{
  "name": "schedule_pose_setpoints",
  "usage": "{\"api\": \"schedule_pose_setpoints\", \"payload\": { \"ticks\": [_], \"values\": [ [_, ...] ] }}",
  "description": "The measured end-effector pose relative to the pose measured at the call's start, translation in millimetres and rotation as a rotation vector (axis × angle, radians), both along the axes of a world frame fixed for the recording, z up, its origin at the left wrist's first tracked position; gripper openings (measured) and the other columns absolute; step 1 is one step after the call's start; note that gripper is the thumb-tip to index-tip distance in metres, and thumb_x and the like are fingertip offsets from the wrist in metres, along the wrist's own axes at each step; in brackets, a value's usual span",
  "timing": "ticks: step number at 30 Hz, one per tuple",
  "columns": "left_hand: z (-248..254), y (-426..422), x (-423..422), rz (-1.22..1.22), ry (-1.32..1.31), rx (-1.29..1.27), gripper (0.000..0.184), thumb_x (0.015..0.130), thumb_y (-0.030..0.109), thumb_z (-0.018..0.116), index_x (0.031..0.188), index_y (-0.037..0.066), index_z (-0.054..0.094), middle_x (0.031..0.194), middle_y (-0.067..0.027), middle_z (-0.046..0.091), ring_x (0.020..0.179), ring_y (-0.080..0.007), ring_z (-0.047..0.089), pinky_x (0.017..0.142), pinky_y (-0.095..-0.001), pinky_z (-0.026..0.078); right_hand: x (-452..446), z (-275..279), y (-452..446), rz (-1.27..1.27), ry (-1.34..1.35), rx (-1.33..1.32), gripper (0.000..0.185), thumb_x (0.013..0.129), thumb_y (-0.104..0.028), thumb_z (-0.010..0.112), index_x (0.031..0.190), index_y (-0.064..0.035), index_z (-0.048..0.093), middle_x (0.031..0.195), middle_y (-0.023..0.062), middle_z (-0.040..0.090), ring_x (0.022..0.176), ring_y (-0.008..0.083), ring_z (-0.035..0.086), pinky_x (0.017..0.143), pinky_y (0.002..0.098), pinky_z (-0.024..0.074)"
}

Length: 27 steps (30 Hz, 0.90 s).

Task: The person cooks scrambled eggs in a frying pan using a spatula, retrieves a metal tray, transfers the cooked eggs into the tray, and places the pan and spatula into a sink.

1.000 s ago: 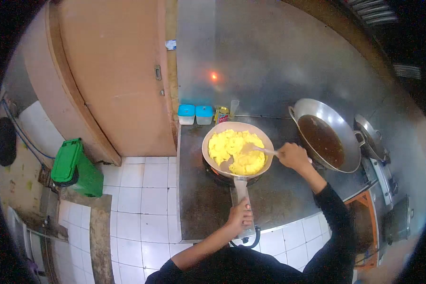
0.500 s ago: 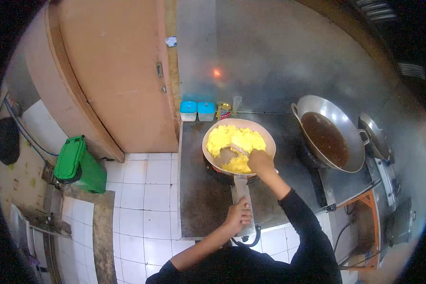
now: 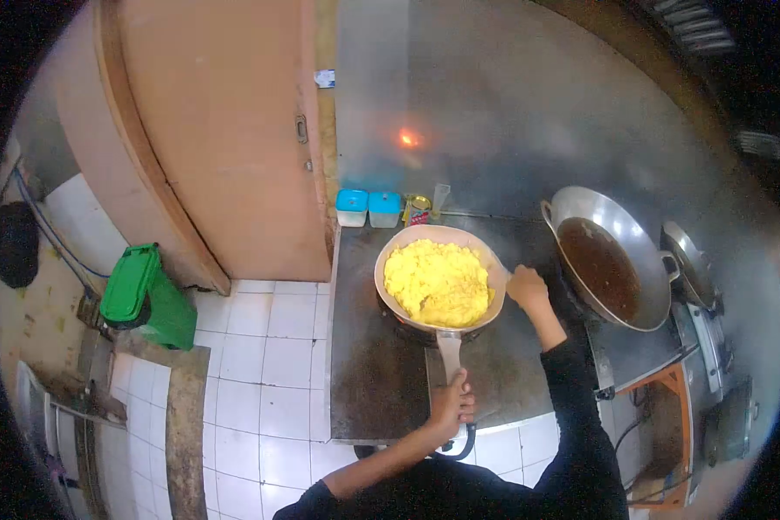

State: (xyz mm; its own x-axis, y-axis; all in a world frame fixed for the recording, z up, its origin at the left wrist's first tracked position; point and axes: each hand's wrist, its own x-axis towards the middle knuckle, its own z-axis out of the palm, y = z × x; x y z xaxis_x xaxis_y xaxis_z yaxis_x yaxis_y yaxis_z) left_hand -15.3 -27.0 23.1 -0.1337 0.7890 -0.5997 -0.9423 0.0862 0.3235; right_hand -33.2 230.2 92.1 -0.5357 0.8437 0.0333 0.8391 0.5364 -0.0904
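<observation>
My left hand (image 3: pixel 451 406) is wrapped around the handle (image 3: pixel 450 354) of a pale frying pan (image 3: pixel 381 282) on the stove. Yellow scrambled eggs (image 3: pixel 433 276) fill most of the pan, lumpy and spread toward its front rim. At the pan's right rim, my right hand (image 3: pixel 527 284) is closed on a spatula (image 3: pixel 497 276). Only a small part of the spatula shows, by the inner right wall, beside the eggs.
Right of the pan stands a large wok (image 3: pixel 572 204) with brown liquid, and another pan (image 3: pixel 689 251) beyond it. Behind are blue-lidded containers (image 3: pixel 384 204), a can (image 3: pixel 419 208) and a clear cup (image 3: pixel 440 195). A green bin (image 3: pixel 152 299) stands left.
My right hand has moved from over the eggs to the pan's right rim, taking the spatula with it. My left hand still grips the handle, and the pan is tilted a little differently.
</observation>
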Motion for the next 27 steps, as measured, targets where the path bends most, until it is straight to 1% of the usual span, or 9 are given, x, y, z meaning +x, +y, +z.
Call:
{"api": "schedule_pose_setpoints", "payload": {
  "ticks": [1,2,5,10,13,16,22,24,27],
  "values": [
    [-2,4,3,0.004,-0.029,-0.006,0.038,0.084,0.047,0.056,0.070,0.015,0.041,0.052,0.0054,0.028,0.039,-0.0061,0.025,0.034,-0.0223,0.019,2,-36,28,0.132,0.075,0.101,0.032,0.081,-0.028,0.054,0.081,0.0036,0.057,0.074,0.0203,0.062,0.065,0.0325,0.063,0.056,0.0421,0.0502],
    [-4,4,3,0.006,-0.059,-0.016,0.039,0.084,0.047,0.056,0.070,0.015,0.041,0.052,0.0045,0.030,0.038,-0.0060,0.025,0.035,-0.0227,0.020,-2,-33,39,0.141,0.074,0.096,0.032,0.081,-0.028,0.054,0.081,0.0036,0.057,0.074,0.0203,0.062,0.065,0.0325,0.063,0.056,0.0421,0.0502],
    [0,2,-3,-0.032,-0.097,0.012,0.037,0.085,0.046,0.054,0.070,0.016,0.041,0.052,0.0047,0.029,0.039,-0.0065,0.024,0.035,-0.0230,0.020,-24,0,40,0.001,0.106,-0.942,0.050,0.076,-0.043,0.065,0.055,-0.0013,0.049,0.044,0.0012,0.039,0.033,0.0062,0.033,0.029,0.0232,0.0201],
    [-1,-1,-5,-0.075,-0.139,0.082,0.036,0.086,0.046,0.053,0.068,0.017,0.042,0.052,0.0055,0.027,0.039,-0.0069,0.023,0.035,-0.0226,0.019,-12,5,18,0.134,0.189,-0.938,0.046,0.080,-0.036,0.060,0.058,0.0037,0.051,0.047,0.0083,0.047,0.034,0.0166,0.044,0.032,0.0299,0.0315],
    [4,0,-5,-0.053,-0.161,0.093,0.033,0.088,0.044,0.050,0.069,0.018,0.040,0.050,0.0074,0.025,0.037,-0.0055,0.022,0.032,-0.0211,0.018,15,-3,-14,0.641,0.201,-0.180,0.025,0.081,-0.019,0.048,0.075,0.0036,0.059,0.072,0.0276,0.057,0.071,0.0407,0.060,0.062,0.0435,0.0466],
    [2,0,-4,-0.034,-0.192,0.141,0.033,0.087,0.043,0.051,0.068,0.018,0.041,0.049,0.0071,0.025,0.036,-0.0054,0.023,0.032,-0.0207,0.018,45,5,-83,0.578,0.033,0.113,0.022,0.085,-0.021,0.050,0.094,-0.0025,0.058,0.067,0.0211,0.059,0.063,0.0372,0.061,0.057,0.0462,0.0494],
    [0,0,-4,-0.032,-0.177,0.114,0.034,0.087,0.041,0.051,0.066,0.017,0.042,0.049,0.0063,0.025,0.036,-0.0059,0.022,0.031,-0.0216,0.016,86,62,-113,0.510,-0.020,0.113,0.022,0.080,-0.019,0.054,0.091,-0.0036,0.064,0.067,0.0175,0.062,0.062,0.0351,0.063,0.056,0.0436,0.0510],
    [-1,1,-4,-0.027,-0.181,0.117,0.034,0.087,0.041,0.052,0.066,0.017,0.042,0.049,0.0062,0.025,0.036,-0.0060,0.022,0.031,-0.0216,0.016,85,93,-102,0.486,-0.101,0.102,0.030,0.085,-0.021,0.050,0.113,-0.0218,0.061,0.067,0.0180,0.061,0.064,0.0350,0.062,0.059,0.0466,0.0494],
    [-3,2,-3,-0.014,-0.184,0.095,0.034,0.087,0.041,0.052,0.066,0.017,0.042,0.049,0.0066,0.025,0.036,-0.0061,0.022,0.031,-0.0213,0.016,64,109,-119,0.434,-0.150,0.027,0.024,0.080,-0.022,0.054,0.101,-0.0178,0.065,0.073,0.0163,0.063,0.068,0.0339,0.063,0.062,0.0444,0.0507]
  ]
}}
